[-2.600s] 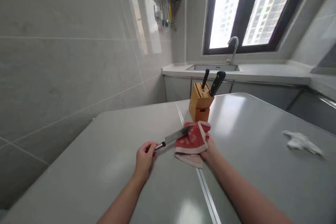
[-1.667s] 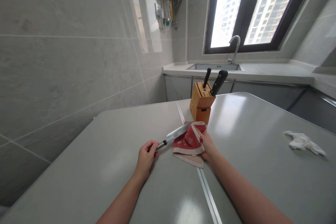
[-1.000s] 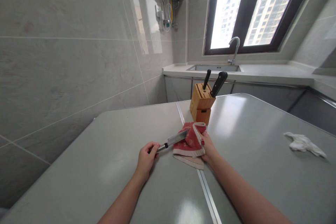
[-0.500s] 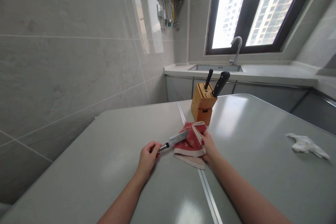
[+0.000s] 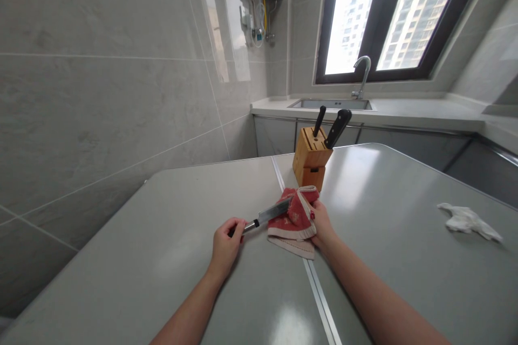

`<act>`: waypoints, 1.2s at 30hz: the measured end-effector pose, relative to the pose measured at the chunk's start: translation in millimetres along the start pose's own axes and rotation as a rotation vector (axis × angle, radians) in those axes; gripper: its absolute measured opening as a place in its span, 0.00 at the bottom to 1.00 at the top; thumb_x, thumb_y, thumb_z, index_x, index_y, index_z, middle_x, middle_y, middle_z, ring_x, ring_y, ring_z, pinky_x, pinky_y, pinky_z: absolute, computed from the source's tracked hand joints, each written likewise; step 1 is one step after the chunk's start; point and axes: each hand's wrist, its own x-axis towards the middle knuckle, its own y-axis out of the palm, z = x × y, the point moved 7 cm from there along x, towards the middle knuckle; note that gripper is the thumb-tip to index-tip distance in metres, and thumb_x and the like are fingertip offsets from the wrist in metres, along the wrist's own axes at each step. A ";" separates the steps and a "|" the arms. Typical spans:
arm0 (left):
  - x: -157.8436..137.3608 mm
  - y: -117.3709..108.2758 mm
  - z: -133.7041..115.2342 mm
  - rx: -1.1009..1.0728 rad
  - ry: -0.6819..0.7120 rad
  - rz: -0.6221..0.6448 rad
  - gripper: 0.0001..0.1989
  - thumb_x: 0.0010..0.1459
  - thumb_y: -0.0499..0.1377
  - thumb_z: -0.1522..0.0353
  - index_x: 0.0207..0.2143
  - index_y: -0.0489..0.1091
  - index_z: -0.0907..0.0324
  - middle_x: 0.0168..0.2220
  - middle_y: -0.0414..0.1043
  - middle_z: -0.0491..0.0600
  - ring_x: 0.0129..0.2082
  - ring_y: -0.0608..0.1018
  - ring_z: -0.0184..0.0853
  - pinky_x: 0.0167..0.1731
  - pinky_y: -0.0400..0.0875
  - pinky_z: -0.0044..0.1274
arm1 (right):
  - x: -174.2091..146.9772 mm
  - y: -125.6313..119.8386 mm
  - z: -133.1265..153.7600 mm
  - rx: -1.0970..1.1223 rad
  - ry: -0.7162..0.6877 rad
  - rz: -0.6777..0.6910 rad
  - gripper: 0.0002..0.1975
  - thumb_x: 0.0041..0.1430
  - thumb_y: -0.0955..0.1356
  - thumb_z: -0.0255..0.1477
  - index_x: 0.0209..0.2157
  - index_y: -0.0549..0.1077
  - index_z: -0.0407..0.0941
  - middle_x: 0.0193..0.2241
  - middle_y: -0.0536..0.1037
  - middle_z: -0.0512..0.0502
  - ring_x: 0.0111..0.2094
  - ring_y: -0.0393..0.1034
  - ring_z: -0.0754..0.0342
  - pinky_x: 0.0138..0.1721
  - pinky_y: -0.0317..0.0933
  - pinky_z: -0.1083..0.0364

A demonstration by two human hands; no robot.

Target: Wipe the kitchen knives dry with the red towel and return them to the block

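Observation:
My left hand [image 5: 227,240] is closed around the handle of a knife [image 5: 270,212], whose blade points right and a little away from me. A red cloth with a pale hem [image 5: 292,225] is folded about the blade's far end, so the tip is hidden. Gripping that cloth from the right is my right hand [image 5: 322,223], its fingers partly covered by the fabric. Just beyond the cloth stands a wooden knife block [image 5: 311,159] with two black-handled knives in it, a slim one [image 5: 319,121] and a thicker one [image 5: 338,128].
A crumpled white cloth or tissue [image 5: 469,221] lies on the grey table [image 5: 170,226] at the right. A metal strip [image 5: 319,296] runs along the tabletop. Behind are a counter with a sink [image 5: 332,104] and a faucet [image 5: 364,75]. A tiled wall rises on the left.
The knife blade has turned slightly, its face now looking darker. Both hands keep their hold on the knife and the cloth. The whole view has shifted a little.

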 end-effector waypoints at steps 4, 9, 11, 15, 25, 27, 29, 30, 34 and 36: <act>-0.6 -1.4 -2.2 0.026 0.020 -0.010 0.16 0.54 0.55 0.58 0.26 0.73 0.61 0.18 0.64 0.43 0.20 0.65 0.30 0.22 0.58 0.19 | -0.6 -0.6 0.5 -0.007 0.010 -0.005 0.14 0.38 0.74 0.37 0.26 0.73 0.43 0.23 0.80 0.47 0.25 0.73 0.49 0.30 0.67 0.52; -1.0 -4.2 -5.2 0.050 0.037 -0.025 0.16 0.55 0.55 0.59 0.27 0.73 0.61 0.18 0.64 0.44 0.21 0.65 0.30 0.23 0.58 0.20 | -1.4 -0.5 1.1 0.022 0.027 0.001 0.14 0.39 0.74 0.35 0.28 0.73 0.44 0.25 0.80 0.47 0.27 0.73 0.49 0.33 0.67 0.51; -1.0 -5.0 -7.0 0.055 0.046 -0.028 0.16 0.55 0.55 0.59 0.27 0.73 0.61 0.18 0.64 0.44 0.21 0.66 0.31 0.23 0.58 0.20 | 0.1 -1.5 1.2 0.002 0.004 0.006 0.14 0.39 0.74 0.36 0.28 0.73 0.44 0.25 0.80 0.48 0.27 0.73 0.50 0.32 0.67 0.52; -0.4 -6.4 -8.9 0.056 0.051 -0.040 0.16 0.54 0.55 0.58 0.26 0.73 0.61 0.17 0.64 0.44 0.20 0.66 0.31 0.23 0.58 0.20 | 4.7 -3.9 4.8 -0.148 -0.113 0.032 0.13 0.40 0.73 0.37 0.27 0.74 0.44 0.25 0.79 0.48 0.26 0.71 0.50 0.31 0.65 0.53; 1.1 -5.4 -5.7 0.079 0.046 -0.018 0.15 0.54 0.55 0.59 0.23 0.72 0.60 0.17 0.63 0.42 0.21 0.65 0.30 0.23 0.57 0.19 | 9.8 -8.3 21.3 -0.496 -0.334 0.011 0.07 0.42 0.72 0.34 0.25 0.76 0.45 0.26 0.79 0.46 0.30 0.69 0.47 0.34 0.61 0.52; 1.3 -4.6 -4.4 0.084 0.042 -0.005 0.15 0.54 0.54 0.59 0.24 0.71 0.61 0.17 0.62 0.42 0.21 0.65 0.30 0.23 0.57 0.19 | 8.6 -8.9 23.2 -0.495 -0.342 -0.009 0.06 0.40 0.73 0.32 0.24 0.76 0.46 0.26 0.79 0.46 0.29 0.69 0.47 0.35 0.60 0.52; 1.5 -4.3 -3.1 0.085 0.037 0.002 0.15 0.55 0.54 0.60 0.24 0.71 0.61 0.17 0.62 0.42 0.21 0.64 0.30 0.23 0.57 0.19 | 6.9 -8.9 24.8 -0.497 -0.348 -0.023 0.06 0.39 0.73 0.30 0.23 0.76 0.46 0.24 0.79 0.46 0.29 0.68 0.47 0.36 0.60 0.51; 1.6 -4.2 -2.5 0.083 0.034 0.003 0.15 0.55 0.54 0.60 0.24 0.71 0.61 0.18 0.62 0.43 0.21 0.64 0.30 0.23 0.56 0.19 | 6.3 -8.5 25.5 -0.507 -0.352 -0.025 0.05 0.39 0.73 0.30 0.24 0.76 0.46 0.24 0.79 0.46 0.29 0.68 0.46 0.36 0.59 0.51; 1.9 -4.3 -1.1 0.077 0.023 0.003 0.15 0.55 0.54 0.59 0.24 0.71 0.61 0.18 0.62 0.43 0.21 0.64 0.30 0.23 0.56 0.19 | 5.8 -7.6 26.1 -0.546 -0.364 -0.020 0.06 0.41 0.72 0.32 0.25 0.76 0.46 0.26 0.79 0.45 0.31 0.69 0.45 0.38 0.59 0.49; 2.2 -4.0 -0.6 0.079 0.018 0.008 0.15 0.55 0.54 0.59 0.24 0.70 0.61 0.18 0.62 0.43 0.21 0.64 0.30 0.23 0.56 0.19 | 6.7 -7.1 25.2 -0.562 -0.371 -0.004 0.07 0.41 0.72 0.32 0.26 0.76 0.46 0.27 0.79 0.45 0.32 0.69 0.45 0.38 0.60 0.49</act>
